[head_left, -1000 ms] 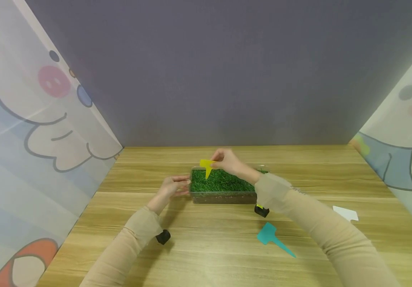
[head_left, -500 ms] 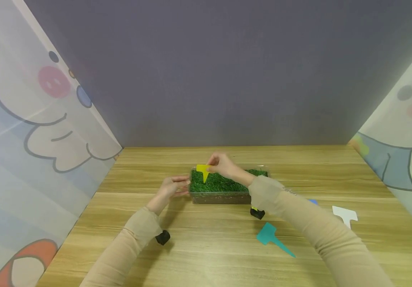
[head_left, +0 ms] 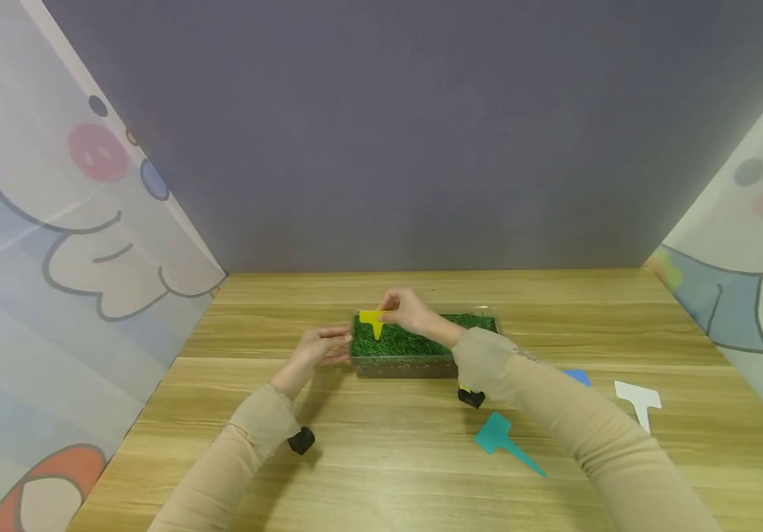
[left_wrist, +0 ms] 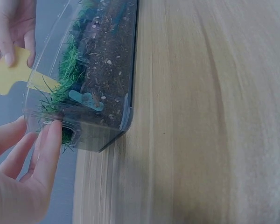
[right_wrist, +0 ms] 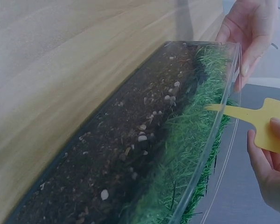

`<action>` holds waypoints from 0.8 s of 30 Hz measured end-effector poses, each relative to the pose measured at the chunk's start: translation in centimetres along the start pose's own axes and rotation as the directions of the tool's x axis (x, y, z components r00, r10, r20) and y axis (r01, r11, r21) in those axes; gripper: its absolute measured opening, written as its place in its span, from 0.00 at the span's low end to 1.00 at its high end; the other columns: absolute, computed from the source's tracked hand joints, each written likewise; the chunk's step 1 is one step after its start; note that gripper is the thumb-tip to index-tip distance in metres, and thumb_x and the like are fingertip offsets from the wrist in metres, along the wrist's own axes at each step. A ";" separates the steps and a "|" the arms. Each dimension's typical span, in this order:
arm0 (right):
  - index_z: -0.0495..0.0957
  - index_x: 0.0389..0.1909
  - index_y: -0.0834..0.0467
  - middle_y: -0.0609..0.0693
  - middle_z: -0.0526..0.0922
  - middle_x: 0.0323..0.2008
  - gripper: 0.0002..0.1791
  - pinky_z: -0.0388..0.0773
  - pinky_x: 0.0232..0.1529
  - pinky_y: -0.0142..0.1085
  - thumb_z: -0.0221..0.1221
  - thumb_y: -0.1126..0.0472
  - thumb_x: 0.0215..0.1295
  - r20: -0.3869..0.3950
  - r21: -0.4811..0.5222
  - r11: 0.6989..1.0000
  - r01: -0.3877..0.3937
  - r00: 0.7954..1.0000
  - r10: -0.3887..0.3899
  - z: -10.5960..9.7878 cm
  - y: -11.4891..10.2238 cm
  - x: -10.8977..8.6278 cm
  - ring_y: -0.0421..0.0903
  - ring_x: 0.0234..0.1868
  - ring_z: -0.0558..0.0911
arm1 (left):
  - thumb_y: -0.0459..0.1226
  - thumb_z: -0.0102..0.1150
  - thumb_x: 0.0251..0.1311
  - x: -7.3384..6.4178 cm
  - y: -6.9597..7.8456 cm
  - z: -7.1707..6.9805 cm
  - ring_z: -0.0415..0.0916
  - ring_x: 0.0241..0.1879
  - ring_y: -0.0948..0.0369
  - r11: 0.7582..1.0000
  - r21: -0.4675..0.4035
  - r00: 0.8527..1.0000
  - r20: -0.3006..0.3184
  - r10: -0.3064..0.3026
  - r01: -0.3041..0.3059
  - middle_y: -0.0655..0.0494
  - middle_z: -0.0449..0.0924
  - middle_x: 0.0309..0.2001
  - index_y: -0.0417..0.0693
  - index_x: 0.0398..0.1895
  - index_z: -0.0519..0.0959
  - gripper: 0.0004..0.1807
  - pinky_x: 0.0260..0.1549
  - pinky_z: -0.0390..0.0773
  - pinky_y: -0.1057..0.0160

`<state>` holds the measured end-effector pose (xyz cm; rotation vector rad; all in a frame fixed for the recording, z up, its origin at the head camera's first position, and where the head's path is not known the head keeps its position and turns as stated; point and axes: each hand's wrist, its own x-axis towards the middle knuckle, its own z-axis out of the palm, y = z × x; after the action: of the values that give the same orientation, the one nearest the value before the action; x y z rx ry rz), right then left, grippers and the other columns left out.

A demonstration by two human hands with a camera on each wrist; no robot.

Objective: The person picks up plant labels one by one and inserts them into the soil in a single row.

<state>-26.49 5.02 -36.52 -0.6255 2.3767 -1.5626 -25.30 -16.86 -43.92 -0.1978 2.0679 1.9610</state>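
A clear plastic planter box (head_left: 401, 368) holds dark soil with pebbles under a layer of green grass (head_left: 421, 338). My left hand (head_left: 315, 347) is at the box's left end, its extended fingertips (left_wrist: 49, 140) touching the clear end wall. Between thumb and fingers, my right hand (head_left: 411, 312) pinches the wide head of a yellow T-shaped plant label (head_left: 370, 318). The label stands over the left part of the grass, stem pointing down. In the right wrist view, the tip of the yellow label (right_wrist: 256, 116) reaches in among the grass blades; how deep it goes is hidden.
On the wooden table (head_left: 381, 458) right of the box lie a teal plant label (head_left: 494, 433), a white label (head_left: 638, 395) and a blue label (head_left: 578, 377) partly covered by the right sleeve. A grey panel (head_left: 434, 148) rises behind the table.
My right hand has moved down and slightly left, bringing the yellow label's tip into the grass. The sleeve's shift uncovers more of the white and blue labels. My left hand stays put.
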 end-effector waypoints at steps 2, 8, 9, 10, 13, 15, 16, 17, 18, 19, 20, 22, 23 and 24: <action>0.73 0.31 0.66 0.58 0.78 0.33 0.03 0.80 0.42 0.42 0.57 0.73 0.55 -0.003 -0.010 1.000 0.004 1.000 -0.004 0.1 0.0 0.0 0.50 0.36 0.78 | 0.38 0.64 0.49 0.1 -0.1 0.0 0.76 0.34 0.57 1.000 -0.001 1.000 -0.017 -0.008 0.008 0.44 0.73 0.50 0.40 0.50 0.75 0.23 0.39 0.80 0.60; 0.74 0.30 0.65 0.56 0.78 0.32 0.03 0.80 0.37 0.37 0.58 0.72 0.54 -0.017 -0.099 0.995 0.033 0.999 -0.035 0.5 -0.1 0.2 0.48 0.34 0.77 | 0.36 0.62 0.50 -0.8 0.9 0.5 0.76 0.34 0.58 0.999 0.019 0.999 -0.049 -0.024 0.025 0.43 0.73 0.49 0.38 0.50 0.74 0.23 0.39 0.80 0.61; 0.73 0.29 0.64 0.55 0.78 0.31 0.03 0.80 0.36 0.37 0.58 0.72 0.54 -0.020 -0.109 0.993 0.037 0.999 -0.040 0.6 -0.1 0.2 0.47 0.33 0.77 | 0.36 0.61 0.51 -1.1 1.1 0.7 0.75 0.34 0.58 0.999 0.025 0.998 -0.052 -0.021 0.022 0.42 0.73 0.49 0.36 0.51 0.73 0.23 0.39 0.80 0.61; 0.73 0.29 0.64 0.55 0.78 0.31 0.03 0.80 0.36 0.36 0.58 0.72 0.54 -0.024 -0.117 0.992 0.043 0.999 -0.046 0.6 -0.1 0.2 0.47 0.33 0.77 | 0.35 0.60 0.52 -1.3 1.3 0.9 0.75 0.34 0.58 0.999 0.029 0.998 -0.056 -0.017 0.019 0.41 0.72 0.49 0.35 0.51 0.72 0.22 0.40 0.80 0.61; 0.73 0.28 0.64 0.54 0.78 0.31 0.04 0.80 0.34 0.34 0.58 0.73 0.53 -0.037 -0.128 0.991 0.045 0.998 -0.050 0.7 -0.1 0.2 0.47 0.33 0.77 | 0.33 0.58 0.54 -1.9 1.9 1.3 0.75 0.32 0.59 0.999 0.031 0.997 -0.079 -0.024 0.027 0.40 0.71 0.50 0.34 0.52 0.72 0.21 0.39 0.80 0.61; 0.74 0.28 0.63 0.54 0.78 0.30 0.04 0.80 0.33 0.33 0.58 0.73 0.53 -0.045 -0.138 0.989 0.050 0.997 -0.057 0.8 -0.1 0.2 0.47 0.33 0.77 | 0.31 0.56 0.55 -2.1 2.1 1.4 0.75 0.31 0.60 0.999 0.022 0.996 -0.085 -0.032 0.034 0.39 0.71 0.51 0.33 0.52 0.71 0.20 0.39 0.80 0.61; 0.74 0.28 0.63 0.54 0.78 0.30 0.04 0.80 0.33 0.32 0.58 0.73 0.53 -0.048 -0.150 0.987 0.057 0.997 -0.065 0.8 -0.1 0.2 0.47 0.33 0.77 | 0.31 0.56 0.55 -2.2 2.2 1.4 0.75 0.30 0.61 0.999 0.019 0.996 -0.087 -0.036 0.038 0.39 0.71 0.51 0.33 0.52 0.71 0.20 0.39 0.80 0.61; 0.74 0.28 0.63 0.54 0.78 0.30 0.04 0.80 0.32 0.31 0.58 0.73 0.53 -0.050 -0.165 0.984 0.063 0.996 -0.072 0.9 -0.1 0.2 0.46 0.33 0.77 | 0.31 0.56 0.55 -2.2 2.3 1.5 0.75 0.29 0.61 0.999 0.017 0.995 -0.087 -0.038 0.040 0.39 0.70 0.52 0.33 0.52 0.71 0.20 0.39 0.80 0.61; 0.74 0.28 0.63 0.54 0.78 0.30 0.04 0.80 0.32 0.31 0.58 0.73 0.53 -0.053 -0.179 0.981 0.074 0.995 -0.084 0.9 -0.1 0.2 0.47 0.33 0.77 | 0.31 0.56 0.55 -2.3 2.4 1.5 0.75 0.29 0.61 0.999 0.011 0.996 -0.084 -0.037 0.038 0.38 0.70 0.52 0.33 0.52 0.71 0.20 0.39 0.80 0.61; 0.74 0.28 0.63 0.54 0.78 0.30 0.04 0.80 0.32 0.31 0.58 0.73 0.53 -0.053 -0.192 0.978 0.083 0.994 -0.094 0.9 -0.1 0.1 0.47 0.33 0.78 | 0.31 0.57 0.54 -2.3 2.4 1.5 0.75 0.29 0.61 0.999 0.011 0.996 -0.083 -0.038 0.039 0.38 0.70 0.52 0.33 0.52 0.71 0.21 0.39 0.80 0.61; 0.74 0.29 0.62 0.54 0.78 0.30 0.04 0.79 0.32 0.31 0.58 0.72 0.54 -0.053 -0.209 0.973 0.092 0.993 -0.106 0.9 -0.1 0.1 0.47 0.33 0.77 | 0.31 0.57 0.54 -2.3 2.4 1.5 0.75 0.29 0.61 0.999 0.011 0.996 -0.082 -0.038 0.039 0.38 0.70 0.53 0.33 0.52 0.71 0.21 0.40 0.80 0.60; 0.75 0.29 0.62 0.53 0.78 0.31 0.04 0.79 0.32 0.31 0.58 0.72 0.54 -0.052 -0.236 0.966 0.107 0.991 -0.123 1.0 -0.1 0.1 0.46 0.33 0.77 | 0.32 0.58 0.54 -2.1 2.2 1.4 0.75 0.29 0.61 0.999 0.015 0.996 -0.085 -0.035 0.037 0.38 0.70 0.52 0.34 0.51 0.72 0.21 0.40 0.80 0.60; 0.75 0.29 0.62 0.53 0.78 0.30 0.04 0.79 0.32 0.31 0.58 0.72 0.54 -0.050 -0.244 0.963 0.110 0.991 -0.126 1.0 -0.2 0.1 0.46 0.33 0.77 | 0.33 0.59 0.53 -1.9 2.1 1.2 0.75 0.29 0.61 0.999 0.024 0.996 -0.085 -0.033 0.036 0.40 0.71 0.51 0.35 0.51 0.73 0.21 0.39 0.80 0.60; 0.75 0.29 0.62 0.53 0.77 0.30 0.04 0.79 0.32 0.31 0.58 0.72 0.54 -0.048 -0.249 0.962 0.112 0.991 -0.128 1.0 -0.3 0.1 0.46 0.33 0.77 | 0.34 0.59 0.53 -1.9 2.0 1.2 0.75 0.30 0.60 0.999 0.026 0.996 -0.081 -0.028 0.030 0.40 0.71 0.51 0.35 0.51 0.73 0.21 0.39 0.80 0.60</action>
<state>-26.09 4.12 -36.67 -0.7952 2.6510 -1.3609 -23.94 -15.74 -41.52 -0.3042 2.1283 1.9364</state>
